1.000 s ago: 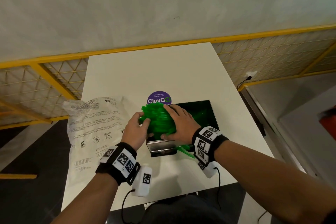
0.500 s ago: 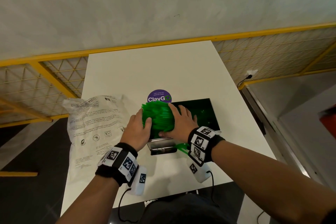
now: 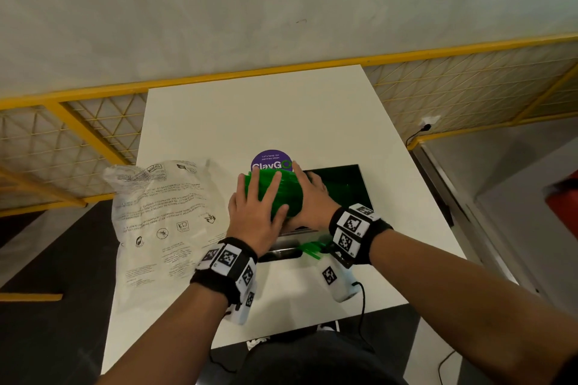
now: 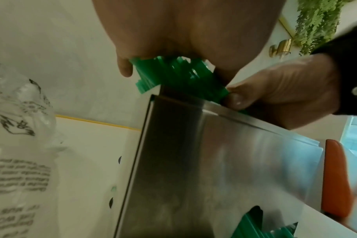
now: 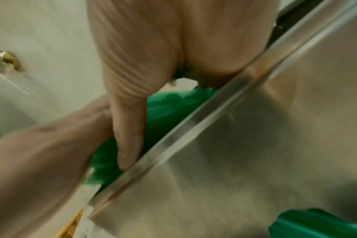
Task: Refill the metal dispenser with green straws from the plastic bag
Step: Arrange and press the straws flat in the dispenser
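Observation:
A thick bundle of green straws (image 3: pixel 286 194) lies across the left end of the metal dispenser (image 3: pixel 364 194), over its open top. My left hand (image 3: pixel 256 206) rests flat on the bundle with its fingers spread and straight. Beside it, my right hand (image 3: pixel 308 197) clasps the bundle's right side, fingers over the far side and thumb (image 5: pixel 126 136) against the dispenser's rim (image 5: pixel 194 125). The left wrist view shows the straw ends (image 4: pixel 173 77) sticking out past the steel wall (image 4: pixel 214 161). A few straws (image 3: pixel 309 248) lie in the front outlet. The clear plastic bag (image 3: pixel 162 219) lies flat at the left.
The white table (image 3: pixel 266 112) stretches back to a yellow mesh railing (image 3: pixel 75 147). A round purple sticker (image 3: pixel 270 159) sits just behind the bundle. The floor drops away at the table's left and right edges.
My left hand has shifted from gripping the bundle's left end to lying flat on top of it. The bundle sits lower and flatter on the dispenser. The right hand has stayed on it.

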